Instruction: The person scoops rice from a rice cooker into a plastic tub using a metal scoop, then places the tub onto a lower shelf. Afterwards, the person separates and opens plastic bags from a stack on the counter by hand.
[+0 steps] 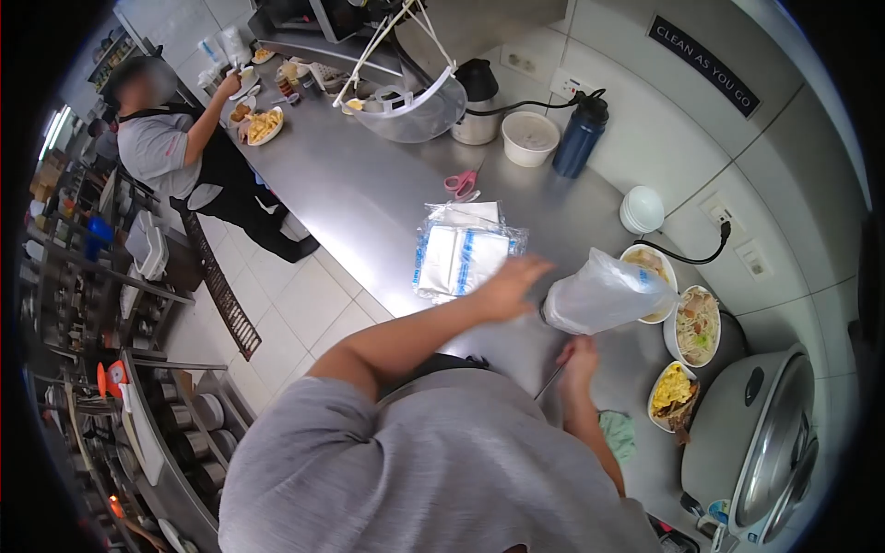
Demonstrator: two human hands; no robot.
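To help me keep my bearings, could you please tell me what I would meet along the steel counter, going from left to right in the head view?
Dish of yellow food → flat plastic packets → puffed-up plastic bag → noodle bowl → large lidded cooker.

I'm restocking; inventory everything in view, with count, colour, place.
Counter: 1, silver, centre
Plastic bag: 1, translucent, on counter
Wrapped packets: several, white and blue, centre
Scissors: 1, pink, behind packets
Food bowls: 3, white, right of bag
Small bowls: 1 stack, white, wall
Tub: 1, white, wall
Water bottle: 1, blue, beside tub
Jug: 1, black-topped, beside tub
Face shield: 1, clear, overhead
Cooker: 1, grey, right
Cloth: 1, green, left of cooker
Sign: 1, black, wall
Food plates: several, white, far left
Co-workers: 1+, grey-shirted, left
Shelving: uncounted, metallic, left
Left hand: 1, bare, by bag
Right hand: 1, bare, on thin implement
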